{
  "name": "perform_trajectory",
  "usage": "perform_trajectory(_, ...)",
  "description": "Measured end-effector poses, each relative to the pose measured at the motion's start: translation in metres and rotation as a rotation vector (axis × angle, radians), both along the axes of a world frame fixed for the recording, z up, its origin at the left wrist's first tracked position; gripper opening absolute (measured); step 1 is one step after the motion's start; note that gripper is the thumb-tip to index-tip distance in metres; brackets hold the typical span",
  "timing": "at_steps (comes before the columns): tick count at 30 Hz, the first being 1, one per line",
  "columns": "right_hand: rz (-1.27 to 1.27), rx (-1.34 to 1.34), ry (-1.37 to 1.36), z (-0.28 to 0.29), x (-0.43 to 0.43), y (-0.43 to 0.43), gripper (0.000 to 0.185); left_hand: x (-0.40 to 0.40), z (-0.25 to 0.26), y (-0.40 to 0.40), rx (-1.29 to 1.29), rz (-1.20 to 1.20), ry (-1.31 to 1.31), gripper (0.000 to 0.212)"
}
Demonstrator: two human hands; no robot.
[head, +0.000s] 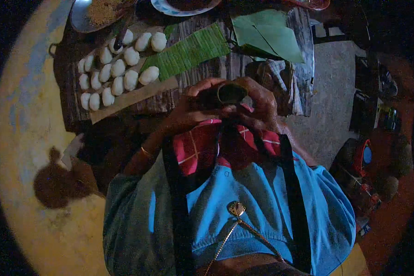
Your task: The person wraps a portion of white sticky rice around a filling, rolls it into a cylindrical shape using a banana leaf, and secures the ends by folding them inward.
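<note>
Close in front of my chest, my left hand (201, 100) and my right hand (258, 98) are curled around a dark, round-mouthed object (232, 94), perhaps a leaf cone or small cup; shadow hides its inside. Beyond them a ribbed green banana leaf strip (193, 51) lies across the dark wooden table (207, 29). Rows of white oval dough balls (118, 68) rest to the left, some against the leaf's near end. Larger pale green leaf pieces (267, 32) are piled at the back right.
A metal bowl with brown crumbly food (77, 17) stands back left, with a dark handle over the dough. A patterned bowl rim (184, 13) is at the back. A checked cloth (295, 89) hangs at the table's right side. A red basin edge (317, 7) shows beyond.
</note>
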State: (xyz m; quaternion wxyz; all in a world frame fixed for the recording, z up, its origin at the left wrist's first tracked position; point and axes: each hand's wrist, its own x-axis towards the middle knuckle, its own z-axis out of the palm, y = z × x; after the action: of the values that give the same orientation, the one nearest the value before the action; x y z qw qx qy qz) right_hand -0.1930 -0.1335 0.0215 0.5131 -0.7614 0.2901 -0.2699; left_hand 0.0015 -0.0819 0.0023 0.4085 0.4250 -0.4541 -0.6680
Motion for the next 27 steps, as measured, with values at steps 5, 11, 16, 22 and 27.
perform_trajectory(5, -0.153, 0.290, -0.036, 0.005, 0.013, 0.003, 0.048, -0.001, 0.002, 0.009, 0.186, 0.186, -0.108, 0.042)
perform_trajectory(11, -0.188, 0.260, -0.019, -0.017, 0.019, 0.002, 0.052, -0.009, 0.009, -0.010, 0.218, 0.307, 0.067, 0.017)
perform_trajectory(16, -0.188, 0.517, -0.091, -0.022, 0.017, 0.003, 0.046, -0.014, -0.005, -0.015, 0.132, 0.334, -0.008, 0.014)
perform_trajectory(22, -0.231, 0.561, -0.077, -0.011, 0.025, 0.000, 0.031, -0.005, -0.012, -0.011, 0.160, 0.284, -0.088, 0.019)
perform_trajectory(27, -0.236, 0.416, 0.029, -0.018, 0.026, -0.005, 0.024, -0.005, -0.022, -0.010, 0.051, 0.393, -0.094, 0.012)
